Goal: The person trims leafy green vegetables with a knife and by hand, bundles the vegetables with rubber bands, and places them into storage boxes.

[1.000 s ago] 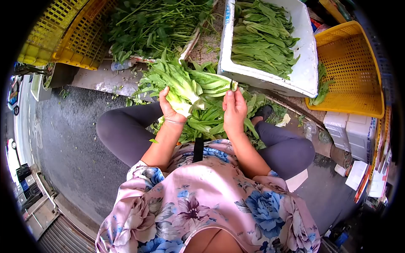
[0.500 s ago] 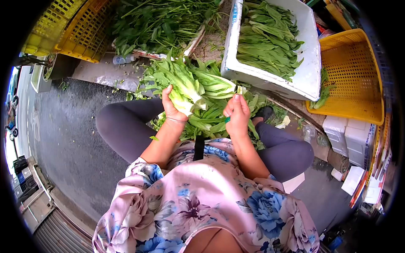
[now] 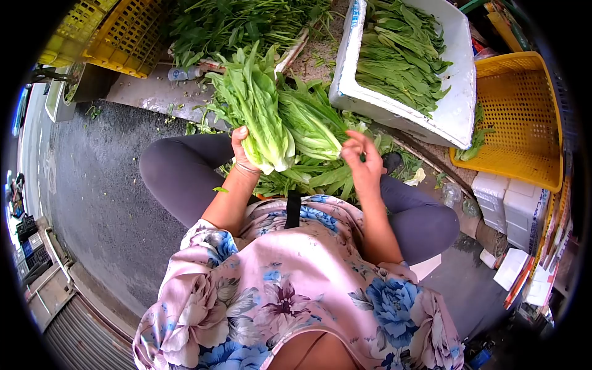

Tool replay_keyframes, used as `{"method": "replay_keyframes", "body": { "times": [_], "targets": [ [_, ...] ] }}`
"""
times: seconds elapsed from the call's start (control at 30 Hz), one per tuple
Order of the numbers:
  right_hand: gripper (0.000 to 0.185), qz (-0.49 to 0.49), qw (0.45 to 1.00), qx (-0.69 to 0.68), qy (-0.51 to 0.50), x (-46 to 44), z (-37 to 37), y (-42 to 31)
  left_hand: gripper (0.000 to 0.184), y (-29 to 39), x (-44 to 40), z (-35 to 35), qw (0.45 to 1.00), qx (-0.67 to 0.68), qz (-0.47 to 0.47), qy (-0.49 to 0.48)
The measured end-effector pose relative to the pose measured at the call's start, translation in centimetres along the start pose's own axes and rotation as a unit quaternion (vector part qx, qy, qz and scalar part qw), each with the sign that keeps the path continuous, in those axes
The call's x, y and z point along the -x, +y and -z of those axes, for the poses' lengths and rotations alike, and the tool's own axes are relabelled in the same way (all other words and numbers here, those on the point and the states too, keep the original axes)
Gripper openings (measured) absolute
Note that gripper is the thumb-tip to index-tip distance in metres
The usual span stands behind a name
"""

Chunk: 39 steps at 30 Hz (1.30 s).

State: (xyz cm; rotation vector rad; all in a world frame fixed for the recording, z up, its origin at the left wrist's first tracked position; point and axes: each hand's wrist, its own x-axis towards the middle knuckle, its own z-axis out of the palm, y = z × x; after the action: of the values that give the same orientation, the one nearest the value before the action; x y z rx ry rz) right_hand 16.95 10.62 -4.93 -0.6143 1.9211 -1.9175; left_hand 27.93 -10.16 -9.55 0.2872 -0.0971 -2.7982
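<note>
My left hand [image 3: 242, 148] is wrapped round the pale stem end of a bunch of leafy greens [image 3: 262, 114], held up over my lap. A second head of greens [image 3: 311, 126] fans out to the right of it, its cut base close to my right hand [image 3: 362, 154]. The right hand's fingers are curled and slightly blurred at that base; whether they grip anything is too unclear to tell. Loose leafy greens [image 3: 320, 176] lie beneath both hands, between my legs.
A white foam box [image 3: 459, 117] of leafy greens stands at the upper right, beside a yellow crate [image 3: 515, 123]. Dark green stalks [image 3: 240, 24] lie at the top. Yellow baskets [image 3: 126, 37] are at the upper left, with a plastic bottle [image 3: 184, 73] near them.
My right hand has moved right and slightly down, and the dark blade tip seen near its fingers is no longer visible. The bunch in my left hand stands more upright, apart from the second head.
</note>
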Motion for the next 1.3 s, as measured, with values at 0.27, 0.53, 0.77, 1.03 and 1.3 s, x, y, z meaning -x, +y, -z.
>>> {"method": "replay_keyframes", "body": {
  "times": [0.27, 0.53, 0.77, 1.03, 1.3],
  "targets": [
    [0.033, -0.274, 0.959, 0.046, -0.057, -2.3, 0.7, -1.9, 0.069, -0.2, 0.4, -1.0, 0.999, -0.009, -0.002, -0.050],
    [0.036, -0.367, 0.865, -0.343, -0.014, -2.2, 4.3, 1.7, 0.076, -0.2, -0.2, -2.4, 0.996, -0.012, 0.035, -0.079],
    [0.041, -0.257, 0.946, -0.138, 0.140, -1.7, 2.7, 2.4, 0.069, -0.4, -0.1, -1.8, 0.996, 0.030, 0.034, -0.080],
    [0.038, -0.213, 0.966, -0.055, 0.139, -1.5, 1.0, 1.7, 0.066, -0.3, -0.1, -0.4, 0.997, 0.046, 0.048, -0.036],
    [0.038, -0.052, 0.980, 0.163, 0.101, -1.6, -0.4, -1.1, 0.062, -0.1, -0.5, 0.0, 0.996, -0.004, 0.093, -0.017]
  ]
}}
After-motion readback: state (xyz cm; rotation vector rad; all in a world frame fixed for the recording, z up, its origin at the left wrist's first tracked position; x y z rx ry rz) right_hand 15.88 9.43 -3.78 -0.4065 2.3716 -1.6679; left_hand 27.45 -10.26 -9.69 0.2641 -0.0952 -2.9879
